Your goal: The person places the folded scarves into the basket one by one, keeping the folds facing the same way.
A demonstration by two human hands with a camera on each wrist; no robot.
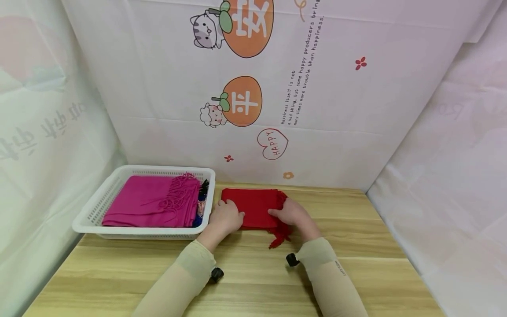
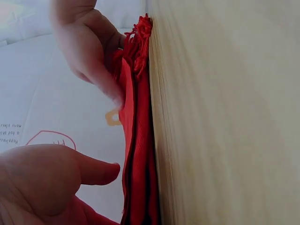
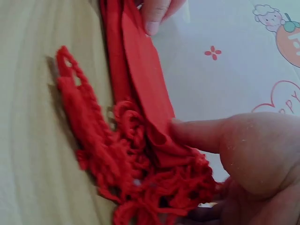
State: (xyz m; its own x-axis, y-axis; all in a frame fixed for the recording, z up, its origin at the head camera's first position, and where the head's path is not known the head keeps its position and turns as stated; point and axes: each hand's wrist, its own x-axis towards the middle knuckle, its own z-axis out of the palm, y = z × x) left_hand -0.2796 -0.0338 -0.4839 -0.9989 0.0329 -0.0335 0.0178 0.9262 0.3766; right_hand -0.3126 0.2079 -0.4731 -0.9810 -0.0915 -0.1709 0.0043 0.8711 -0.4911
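Observation:
A folded red scarf (image 1: 255, 207) lies flat on the wooden table, its knotted fringe (image 1: 281, 235) spilling out at the right end. At the scarf's left end, my left hand (image 1: 225, 216) rests on it with the thumb stretched out. My right hand (image 1: 292, 212) holds the fringed end, thumb on the top layer and fingers down by the tassels. Close up in the right wrist view, the thumb presses the upper fold of the scarf (image 3: 143, 75); the fingers below are partly hidden by the fringe. The left wrist view shows several stacked layers.
Left of the scarf stands a white plastic basket (image 1: 91, 230). Inside it are a folded magenta fringed scarf (image 1: 146, 200) and a dark, multicoloured cloth (image 1: 201, 204) along its right side. A printed white curtain (image 1: 325, 154) backs the wooden table (image 1: 253, 273).

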